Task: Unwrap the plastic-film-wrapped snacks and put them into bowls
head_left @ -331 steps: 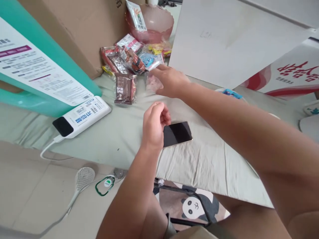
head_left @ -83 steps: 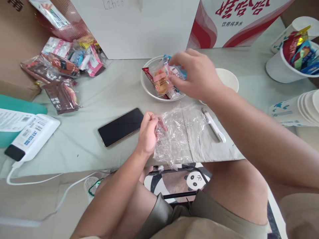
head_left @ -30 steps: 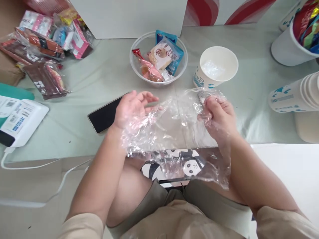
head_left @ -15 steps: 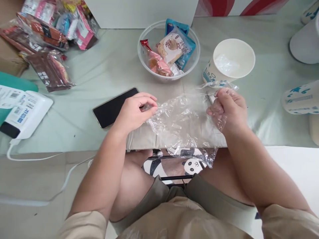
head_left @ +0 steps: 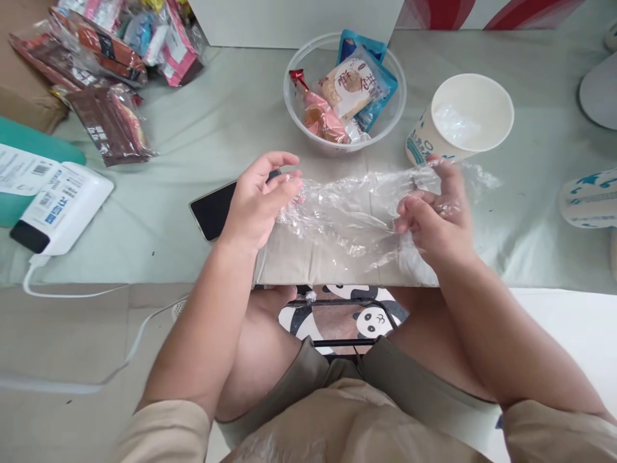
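Observation:
Between my hands a thin clear plastic film (head_left: 347, 209) is stretched crosswise above the table's near edge. My left hand (head_left: 263, 202) pinches one end of it between thumb and fingers, over a black phone (head_left: 212, 212) lying on the cloth. At the other end my right hand (head_left: 436, 215) grips the crumpled film, with the index finger raised and a loose part trailing beyond it. Just behind that hand stands a white paper cup (head_left: 499, 122) with crumpled clear plastic (head_left: 456, 125) inside. Part of the phone is hidden by my left hand.
A clear plastic bowl (head_left: 294, 119) of wrapped snacks stands at the back. Packaged snacks (head_left: 110, 122) pile up at the far left, above a white device (head_left: 72, 212) with a cable. More paper cups (head_left: 590, 199) are at the right edge.
The film's lower part, which hung past the table edge, is now drawn up and stretched flatter between my hands. My right index finger has lifted. The view has shifted slightly.

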A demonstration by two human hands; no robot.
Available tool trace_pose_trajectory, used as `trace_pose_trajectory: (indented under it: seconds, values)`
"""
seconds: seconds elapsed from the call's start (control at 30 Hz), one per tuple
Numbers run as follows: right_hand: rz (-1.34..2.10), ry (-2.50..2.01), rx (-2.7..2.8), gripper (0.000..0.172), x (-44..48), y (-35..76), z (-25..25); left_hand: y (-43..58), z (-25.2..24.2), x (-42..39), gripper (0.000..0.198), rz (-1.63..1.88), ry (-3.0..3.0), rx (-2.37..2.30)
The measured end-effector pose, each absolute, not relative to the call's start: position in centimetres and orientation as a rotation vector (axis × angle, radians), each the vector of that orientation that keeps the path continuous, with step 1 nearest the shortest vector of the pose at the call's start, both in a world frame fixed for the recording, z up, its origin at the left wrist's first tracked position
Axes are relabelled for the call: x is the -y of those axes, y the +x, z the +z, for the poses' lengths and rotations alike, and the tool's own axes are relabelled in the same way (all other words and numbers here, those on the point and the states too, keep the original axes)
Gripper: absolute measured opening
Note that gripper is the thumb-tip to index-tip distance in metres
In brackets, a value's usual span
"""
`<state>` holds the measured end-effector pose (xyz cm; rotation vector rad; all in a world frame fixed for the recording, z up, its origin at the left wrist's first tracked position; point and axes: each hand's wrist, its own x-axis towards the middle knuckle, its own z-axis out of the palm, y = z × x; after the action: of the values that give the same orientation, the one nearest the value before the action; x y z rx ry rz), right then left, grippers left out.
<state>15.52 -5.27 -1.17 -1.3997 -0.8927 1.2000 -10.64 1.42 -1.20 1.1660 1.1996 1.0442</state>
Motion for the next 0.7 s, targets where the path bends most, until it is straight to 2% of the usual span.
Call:
trace_pose_trajectory:
  seconds: [0.07, 0.2, 0.23, 0.33, 0.37, 0.43, 0.5, 0.53, 0.63, 0.7]
  values:
    - [1.158, -1.41, 0.869, 0.053, 5.2, 15.3, -1.0, -10.8, -0.9, -1.0, 0.039, 0.986, 1.422, -1.195]
    - [1.154, -1.392, 0.866, 0.045, 4.9, 15.3, -1.0, -10.6, -0.5, 0.1, 0.056, 0.789, 1.898, -1.267]
    - [1.155, -1.391, 0.868, 0.045, 4.9, 15.3, -1.0, -10.5, -0.5, 0.3, 0.051, 0.751, 1.976, -1.301]
    - [1.144, -1.416, 0.87, 0.045, 4.8, 15.5, -1.1, -10.5, -0.7, 0.2, 0.015, 0.74, 2.042, -1.406]
    - [1.14, -1.424, 0.871, 0.045, 4.8, 15.5, -1.1, -10.5, -0.7, 0.1, 0.009, 0.773, 2.02, -1.427]
    - [1.144, -1.429, 0.874, 0.044, 4.7, 15.5, -1.1, -10.7, -0.7, -0.3, 0.012, 0.866, 1.964, -1.422]
    - [1.154, -1.426, 0.871, 0.043, 4.7, 15.3, -1.1, -10.6, -0.5, -0.4, 0.005, 0.887, 1.969, -1.35]
    - [1.156, -1.427, 0.866, 0.043, 4.7, 15.2, -1.1, -10.5, -0.4, -0.3, 0.009, 0.846, 2.002, -1.312]
    - [1.164, -1.426, 0.862, 0.041, 4.7, 15.0, -1.1, -9.9, -0.5, 0.2, 0.041, 0.607, 2.159, -1.279]
    - [1.166, -1.425, 0.874, 0.04, 4.7, 14.9, -1.1, -9.7, -0.7, 0.6, 0.034, 0.554, 2.227, -1.335]
